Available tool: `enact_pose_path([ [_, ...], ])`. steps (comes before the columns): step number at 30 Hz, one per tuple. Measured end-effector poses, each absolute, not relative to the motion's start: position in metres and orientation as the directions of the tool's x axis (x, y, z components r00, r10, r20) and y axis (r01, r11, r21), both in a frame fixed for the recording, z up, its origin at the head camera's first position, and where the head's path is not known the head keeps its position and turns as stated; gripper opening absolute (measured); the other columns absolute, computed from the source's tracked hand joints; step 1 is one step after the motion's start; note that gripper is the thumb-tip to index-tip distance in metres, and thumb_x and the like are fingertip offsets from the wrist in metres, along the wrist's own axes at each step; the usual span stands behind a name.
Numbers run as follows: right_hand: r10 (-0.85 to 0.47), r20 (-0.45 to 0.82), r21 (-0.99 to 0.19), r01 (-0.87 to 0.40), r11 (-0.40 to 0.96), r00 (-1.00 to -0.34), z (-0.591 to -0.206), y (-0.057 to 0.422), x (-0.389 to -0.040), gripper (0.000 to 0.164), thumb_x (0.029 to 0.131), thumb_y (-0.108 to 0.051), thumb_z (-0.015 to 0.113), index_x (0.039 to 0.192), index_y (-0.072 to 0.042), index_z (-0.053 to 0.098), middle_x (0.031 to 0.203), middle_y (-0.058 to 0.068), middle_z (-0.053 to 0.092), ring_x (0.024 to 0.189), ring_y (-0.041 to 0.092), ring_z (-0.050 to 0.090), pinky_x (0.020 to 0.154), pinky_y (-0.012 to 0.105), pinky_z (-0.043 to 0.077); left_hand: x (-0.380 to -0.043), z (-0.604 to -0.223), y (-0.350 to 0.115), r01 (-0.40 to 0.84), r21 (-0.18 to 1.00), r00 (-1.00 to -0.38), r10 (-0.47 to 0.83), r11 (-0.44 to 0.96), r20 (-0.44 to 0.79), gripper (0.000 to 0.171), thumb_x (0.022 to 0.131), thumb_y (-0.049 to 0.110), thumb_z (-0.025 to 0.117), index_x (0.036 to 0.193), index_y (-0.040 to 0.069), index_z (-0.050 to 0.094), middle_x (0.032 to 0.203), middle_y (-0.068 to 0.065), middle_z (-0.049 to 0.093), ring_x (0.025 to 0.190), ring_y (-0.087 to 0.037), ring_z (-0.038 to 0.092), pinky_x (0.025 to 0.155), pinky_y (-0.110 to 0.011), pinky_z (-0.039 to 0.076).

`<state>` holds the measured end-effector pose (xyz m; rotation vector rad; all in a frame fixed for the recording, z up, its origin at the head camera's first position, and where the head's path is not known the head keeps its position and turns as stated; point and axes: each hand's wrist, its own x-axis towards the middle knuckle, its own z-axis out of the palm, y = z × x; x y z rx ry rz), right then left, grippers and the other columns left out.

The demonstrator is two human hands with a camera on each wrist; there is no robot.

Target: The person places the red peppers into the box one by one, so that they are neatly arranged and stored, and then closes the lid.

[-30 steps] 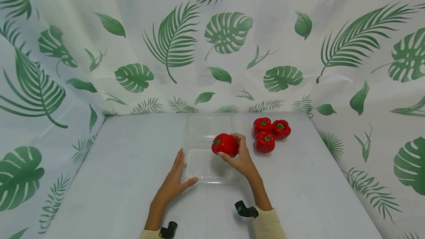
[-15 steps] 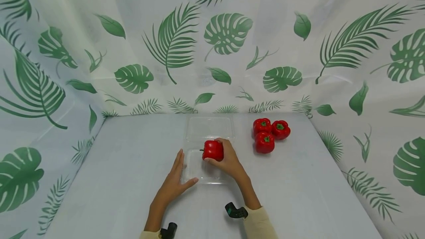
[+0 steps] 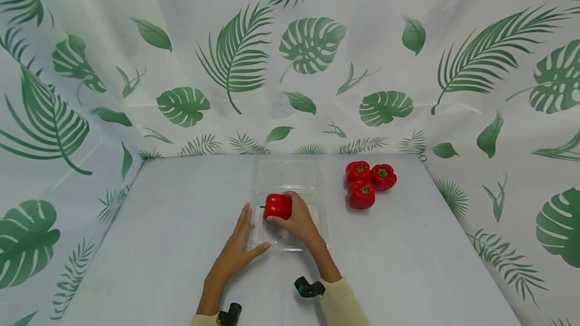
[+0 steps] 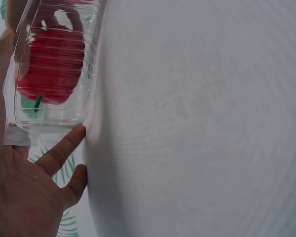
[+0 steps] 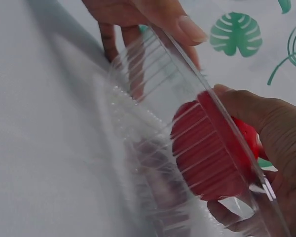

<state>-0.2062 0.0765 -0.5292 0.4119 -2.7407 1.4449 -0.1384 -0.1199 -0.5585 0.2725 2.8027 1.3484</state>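
Note:
In the head view my right hand [image 3: 301, 221] grips a red bell pepper [image 3: 277, 207] that lies on its side, its green stem pointing left. The pepper is within the base of a clear plastic clamshell container [image 3: 319, 230], whose lid [image 3: 286, 174] is folded back behind. Through the ribbed clear wall the pepper [image 4: 54, 64] shows in the left wrist view; whether it touches the floor of the base is hard to tell. My left hand [image 3: 237, 246] rests at the container's left front corner with straight fingers and the thumb spread along the front.
Three more red bell peppers [image 3: 361, 194] stand grouped at the back right of the white table [image 3: 172, 235]. Leaf-printed cloth [image 3: 312, 44] rises along the back and both sides. A black wrist camera [image 3: 309, 287] sits on the right forearm, another [image 3: 230, 314] on the left.
My right hand has carried the pepper left and slightly down, over the container's base. The pepper has turned so its stem points left. The left hand stays where it was.

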Motion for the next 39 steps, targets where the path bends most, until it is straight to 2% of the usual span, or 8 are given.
enact_pose_path([
  [7, -0.192, 0.105, -0.803, -0.197, 0.563, -0.976, -0.533, 0.067, -0.207, 0.078, 0.075, -0.037, 0.083, 0.137, -0.01, 0.044, 0.132, 0.016, 0.046, 0.122, 0.034, 0.051, 0.096, 0.051, 0.054, -0.138, -0.557, -0.121, 0.137, 0.777, -0.986, 0.158, 0.615, 0.049, 0.107, 0.081, 0.057, 0.071, 0.159, 0.02, 0.007, 0.166, 0.009, 0.001, 0.138, -0.031, 0.046, 0.11, -0.06, 0.036],
  [11, -0.172, 0.108, -0.806, -0.188, 0.562, -0.979, -0.534, 0.062, -0.208, 0.078, 0.076, -0.04, 0.083, 0.138, -0.011, 0.045, 0.13, 0.016, 0.044, 0.122, 0.035, 0.052, 0.097, 0.051, 0.053, -0.139, -0.556, -0.121, 0.128, 0.776, -0.987, 0.158, 0.618, 0.037, 0.108, 0.08, 0.057, 0.071, 0.159, 0.021, 0.007, 0.166, 0.01, 0.0, 0.143, -0.03, 0.039, 0.11, -0.059, 0.035],
  [16, -0.169, 0.146, -0.798, -0.217, 0.562, -0.975, -0.535, 0.058, -0.209, 0.079, 0.078, -0.039, 0.082, 0.14, -0.008, 0.044, 0.129, 0.017, 0.046, 0.121, 0.034, 0.052, 0.096, 0.05, 0.054, -0.139, -0.555, -0.121, 0.133, 0.77, -0.986, 0.159, 0.624, 0.041, 0.108, 0.08, 0.055, 0.072, 0.159, 0.021, 0.007, 0.166, 0.011, 0.0, 0.15, -0.028, 0.023, 0.11, -0.059, 0.034],
  [21, -0.161, 0.144, -0.79, -0.211, 0.575, -0.976, -0.536, 0.057, -0.211, 0.081, 0.078, -0.04, 0.081, 0.141, -0.008, 0.043, 0.131, 0.017, 0.045, 0.121, 0.034, 0.053, 0.097, 0.05, 0.054, -0.14, -0.555, -0.121, 0.139, 0.769, -0.986, 0.158, 0.624, 0.05, 0.109, 0.079, 0.056, 0.072, 0.159, 0.02, 0.008, 0.166, 0.011, 0.0, 0.151, -0.027, 0.019, 0.111, -0.058, 0.034],
  [26, -0.164, 0.134, -0.771, -0.207, 0.602, -0.977, -0.536, 0.06, -0.21, 0.083, 0.077, -0.038, 0.083, 0.143, -0.009, 0.043, 0.133, 0.017, 0.046, 0.124, 0.034, 0.053, 0.1, 0.049, 0.052, -0.14, -0.555, -0.122, 0.147, 0.774, -0.984, 0.171, 0.616, 0.05, 0.108, 0.08, 0.059, 0.07, 0.159, 0.018, 0.007, 0.166, 0.008, 0.0, 0.149, -0.029, 0.024, 0.112, -0.059, 0.033],
  [33, -0.192, 0.148, -0.737, -0.238, 0.632, -0.97, -0.531, 0.067, -0.206, 0.077, 0.077, -0.032, 0.084, 0.141, -0.009, 0.048, 0.131, 0.019, 0.048, 0.122, 0.036, 0.054, 0.102, 0.051, 0.05, -0.14, -0.556, -0.122, 0.153, 0.781, -0.983, 0.175, 0.605, 0.057, 0.108, 0.081, 0.058, 0.07, 0.159, 0.016, 0.008, 0.166, 0.005, 0.001, 0.145, -0.031, 0.034, 0.11, -0.059, 0.034],
  [36, -0.203, 0.152, -0.723, -0.249, 0.644, -0.967, -0.529, 0.069, -0.205, 0.075, 0.078, -0.03, 0.083, 0.14, -0.007, 0.049, 0.128, 0.019, 0.051, 0.119, 0.035, 0.056, 0.102, 0.05, 0.05, -0.14, -0.556, -0.122, 0.163, 0.785, -0.982, 0.178, 0.598, 0.068, 0.107, 0.082, 0.057, 0.07, 0.159, 0.016, 0.008, 0.166, 0.002, 0.003, 0.141, -0.033, 0.041, 0.109, -0.06, 0.036],
  [39, -0.204, 0.154, -0.716, -0.252, 0.651, -0.967, -0.528, 0.069, -0.204, 0.073, 0.078, -0.028, 0.082, 0.14, -0.007, 0.05, 0.124, 0.019, 0.054, 0.114, 0.032, 0.059, 0.101, 0.048, 0.051, -0.14, -0.557, -0.121, 0.155, 0.787, -0.982, 0.178, 0.597, 0.059, 0.107, 0.081, 0.057, 0.07, 0.159, 0.018, 0.007, 0.166, 0.004, 0.002, 0.141, -0.032, 0.041, 0.11, -0.059, 0.036],
])
